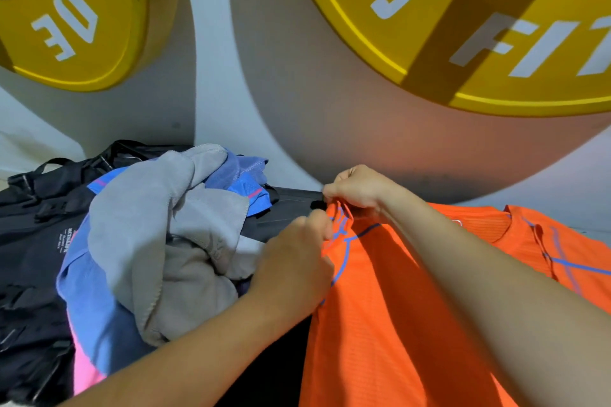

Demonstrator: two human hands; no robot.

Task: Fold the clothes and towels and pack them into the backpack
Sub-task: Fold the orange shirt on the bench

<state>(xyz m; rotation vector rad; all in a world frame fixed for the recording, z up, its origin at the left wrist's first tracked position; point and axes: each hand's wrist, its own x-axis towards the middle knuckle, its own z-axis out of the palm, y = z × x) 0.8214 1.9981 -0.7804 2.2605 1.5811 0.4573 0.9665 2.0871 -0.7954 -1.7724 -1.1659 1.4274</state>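
Two hands work on the shirt (pixel 396 324), orange with blue seams, which lies to the right of a heap of clothes. Left hand (pixel 294 271): grip curled round a bunched edge of the shirt. Right hand (pixel 357 187): grip pinching the same edge just beyond, thumb and fingertips pressed on a small fold. The hands are close together, nearly touching. The shirt's collar lies farther right, past the right forearm.

Left of the hands, a loose heap: grey towel (pixel 165 225) crumpled on top, blue garment (pixel 96 301) with pink trim under it. Backpack (pixel 29 225), black, straps and buckles showing, at far left and partly under the heap; cannot tell if it is unzipped. A strip of dark surface shows between heap and shirt.

Behind, against a pale wall, hang two yellow discs: left plate (pixel 66 10) and right plate (pixel 463 26), the latter marked 15
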